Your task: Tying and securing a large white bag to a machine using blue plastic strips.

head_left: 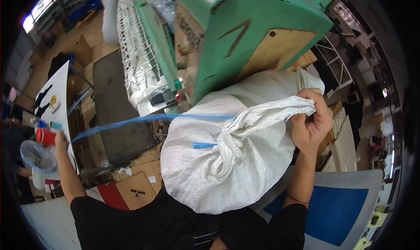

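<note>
Black sleeves [144, 223] fill the lower edge, closest to the lens, and both forearms rise from them. Just beyond sits a bulging white woven sack [218, 162], resting against the person's body with its gathered neck [245, 123] twisted into a rope-like bunch on top. The right hand [311, 121] has its fingers [321, 103] clamped around the loose end of that neck, pulling it up and to the right. A blue strap [131, 121] is wound around the neck's base; a short blue tail [203, 145] sticks out beside the knot area, and the long end runs taut to the far left. The left hand [59, 138] is stretched out there at the end of the strap; its fingers look closed on the strap, though the hand is small and partly hidden at that edge, so the grip cannot be told for sure.

Judging from this, the sack is filled, its mouth is gathered and the strap is already around it; tightening looks under way, while a finished knot cannot be made out.

Behind the sack stands a green machine [245, 27], with a small white fan [37, 158] and a red cup [46, 136] at the left.
</note>
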Demonstrator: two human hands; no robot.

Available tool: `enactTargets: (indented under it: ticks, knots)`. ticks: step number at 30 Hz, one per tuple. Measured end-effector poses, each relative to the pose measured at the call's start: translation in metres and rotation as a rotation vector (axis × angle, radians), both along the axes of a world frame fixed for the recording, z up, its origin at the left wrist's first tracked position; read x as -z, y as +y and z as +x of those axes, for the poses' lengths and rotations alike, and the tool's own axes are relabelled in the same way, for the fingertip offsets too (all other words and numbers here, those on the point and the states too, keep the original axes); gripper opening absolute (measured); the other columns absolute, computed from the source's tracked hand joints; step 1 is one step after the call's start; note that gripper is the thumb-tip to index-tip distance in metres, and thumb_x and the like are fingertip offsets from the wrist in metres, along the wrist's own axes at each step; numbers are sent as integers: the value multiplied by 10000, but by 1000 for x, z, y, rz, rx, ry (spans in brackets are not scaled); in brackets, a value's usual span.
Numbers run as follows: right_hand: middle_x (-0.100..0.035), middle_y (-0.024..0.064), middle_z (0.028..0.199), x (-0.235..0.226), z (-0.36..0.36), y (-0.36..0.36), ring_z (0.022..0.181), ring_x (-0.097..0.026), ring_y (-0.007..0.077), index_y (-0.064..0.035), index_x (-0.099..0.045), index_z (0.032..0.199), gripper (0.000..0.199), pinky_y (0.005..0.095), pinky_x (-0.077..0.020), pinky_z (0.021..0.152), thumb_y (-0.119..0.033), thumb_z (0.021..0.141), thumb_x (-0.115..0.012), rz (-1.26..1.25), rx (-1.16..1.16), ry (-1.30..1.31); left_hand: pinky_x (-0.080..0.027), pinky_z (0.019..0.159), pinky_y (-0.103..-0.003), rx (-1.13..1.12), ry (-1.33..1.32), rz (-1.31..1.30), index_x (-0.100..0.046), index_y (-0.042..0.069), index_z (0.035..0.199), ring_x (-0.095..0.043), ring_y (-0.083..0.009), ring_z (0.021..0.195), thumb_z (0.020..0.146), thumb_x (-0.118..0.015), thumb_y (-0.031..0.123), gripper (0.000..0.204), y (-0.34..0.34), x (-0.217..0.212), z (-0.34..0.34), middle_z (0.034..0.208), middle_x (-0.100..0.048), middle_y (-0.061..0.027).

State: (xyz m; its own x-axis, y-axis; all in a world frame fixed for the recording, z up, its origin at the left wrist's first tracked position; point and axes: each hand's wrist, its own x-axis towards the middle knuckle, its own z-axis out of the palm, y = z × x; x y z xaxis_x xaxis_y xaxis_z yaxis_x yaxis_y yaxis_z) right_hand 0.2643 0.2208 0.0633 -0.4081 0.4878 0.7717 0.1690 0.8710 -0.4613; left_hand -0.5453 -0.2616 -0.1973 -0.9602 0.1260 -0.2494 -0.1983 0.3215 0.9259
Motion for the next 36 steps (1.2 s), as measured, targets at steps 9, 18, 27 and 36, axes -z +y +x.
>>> enactTargets:
  ticks: [9, 18, 27, 36]
  knots:
    - [-629, 71, 807, 6, 25, 21, 719, -556, 163, 32, -671, 906, 212, 255, -426, 691, -17, 701, -695, -29, 10, -67, -523, 687, -289, -265, 515, 2, -671, 59, 1212, -649, -147, 798, 948, -599, 434, 464, -46, -56, -52, 912, -693, -57]
    - [-702, 78, 782, -26, -40, -3, 671, -632, 221, -24, -679, 874, 182, 333, -490, 781, -1, 694, -674, 144, -192, -188, -319, 554, -190, 552, 949, 236, -666, 7, 1113, -444, -53, 617, 999, -599, 162, 204, 218, -224, 299, 787, -568, 18]
    - [-666, 69, 727, -22, -20, -20, 658, -610, 230, -21, -699, 852, 193, 318, -498, 696, -1, 661, -686, 151, -60, -180, -396, 538, -197, 1133, 970, 606, -759, 8, 965, -543, -68, 638, 839, -680, -57, 162, 348, -272, 527, 780, -610, -46]
    - [-652, 74, 763, -15, -15, -19, 661, -635, 206, -8, -723, 880, 234, 266, -487, 588, 15, 649, -750, 146, -53, -54, -464, 567, -243, 1334, 521, 661, -755, -20, 949, -628, -105, 660, 848, -748, 38, 116, 384, -285, 606, 776, -688, -89]
